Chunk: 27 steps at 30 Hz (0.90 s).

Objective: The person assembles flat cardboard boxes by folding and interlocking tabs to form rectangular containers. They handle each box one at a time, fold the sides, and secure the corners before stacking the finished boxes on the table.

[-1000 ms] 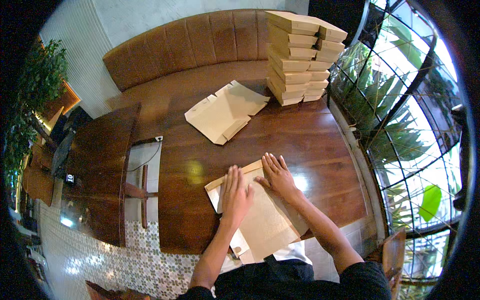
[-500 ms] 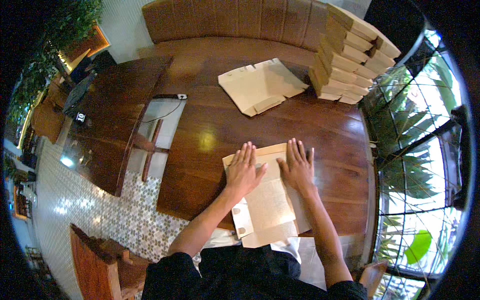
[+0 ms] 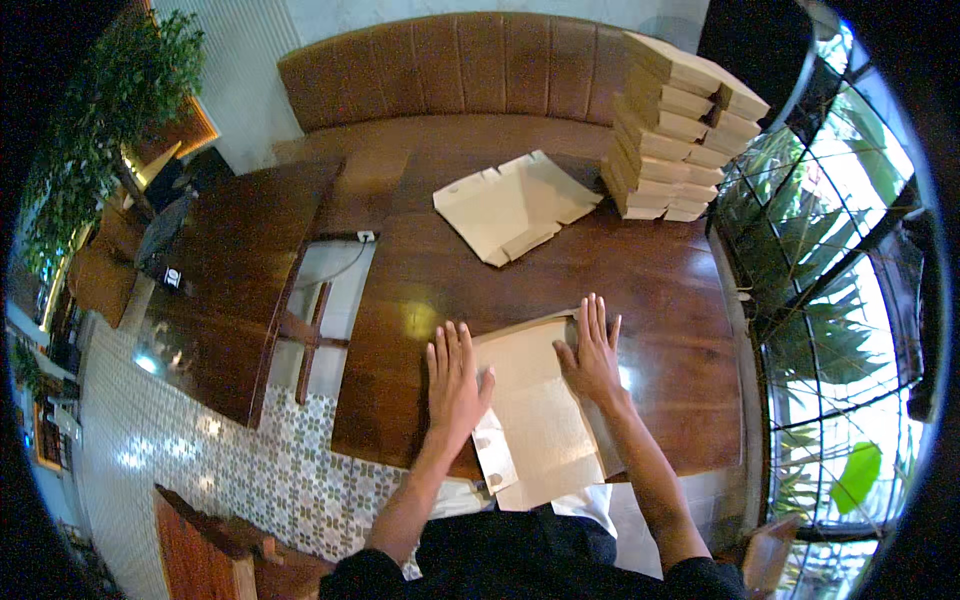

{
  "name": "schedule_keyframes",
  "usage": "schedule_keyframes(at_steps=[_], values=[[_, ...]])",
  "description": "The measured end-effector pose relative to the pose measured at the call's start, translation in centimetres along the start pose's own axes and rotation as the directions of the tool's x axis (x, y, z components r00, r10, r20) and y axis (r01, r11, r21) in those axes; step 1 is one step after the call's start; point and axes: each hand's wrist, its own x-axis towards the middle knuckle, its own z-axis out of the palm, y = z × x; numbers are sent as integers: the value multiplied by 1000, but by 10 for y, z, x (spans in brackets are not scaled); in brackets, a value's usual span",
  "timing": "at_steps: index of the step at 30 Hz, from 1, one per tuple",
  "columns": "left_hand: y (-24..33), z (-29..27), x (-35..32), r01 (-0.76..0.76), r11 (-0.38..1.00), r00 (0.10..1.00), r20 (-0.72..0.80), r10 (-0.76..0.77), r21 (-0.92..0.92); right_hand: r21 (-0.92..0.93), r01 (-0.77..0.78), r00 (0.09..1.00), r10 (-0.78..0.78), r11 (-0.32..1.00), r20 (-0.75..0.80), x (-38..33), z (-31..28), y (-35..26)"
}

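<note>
A partly folded brown cardboard box blank (image 3: 540, 415) lies in front of me, its near end reaching over the table edge toward my body. Along its left side a pale flap with half-round cutouts (image 3: 494, 458) stands out. My left hand (image 3: 458, 385) is flat with fingers stretched, at the left edge of the cardboard; its fingertips are over the wood. My right hand (image 3: 597, 362) rests along the right edge near the far corner, fingers straight and thumb reaching over the cardboard. Neither hand grasps anything.
Another unfolded cardboard blank (image 3: 515, 208) lies farther off on the dark wooden table (image 3: 670, 320). A tall stack of folded cardboard boxes (image 3: 665, 140) stands at the far right, by a brown padded bench (image 3: 450, 70). To the left is a second table (image 3: 235, 280); a gridded window is at right.
My left hand has moved left, off the far flap to the blank's left edge. My right hand stays at the right side. The view has shifted slightly.
</note>
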Motion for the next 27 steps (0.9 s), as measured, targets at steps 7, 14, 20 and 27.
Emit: schedule_keyframes(at_steps=[7, 14, 20, 27], values=[[10, 21, 17, -193, 979, 970, 140, 199, -60, 100, 316, 930, -329, 943, 164, -4, -7, -13], [4, 27, 41, -117, 990, 991, 82, 110, 81, 164, 230, 945, -260, 959, 199, -1, 9, -19], [54, -11, -23, 39, 999, 958, 285, -44, 22, 110, -12, 991, -3, 994, 133, 2, 3, 4], [62, -50, -8, 147, 986, 848, 523, -86, -77, 151, 323, 851, -357, 934, 385, 73, -3, -1]])
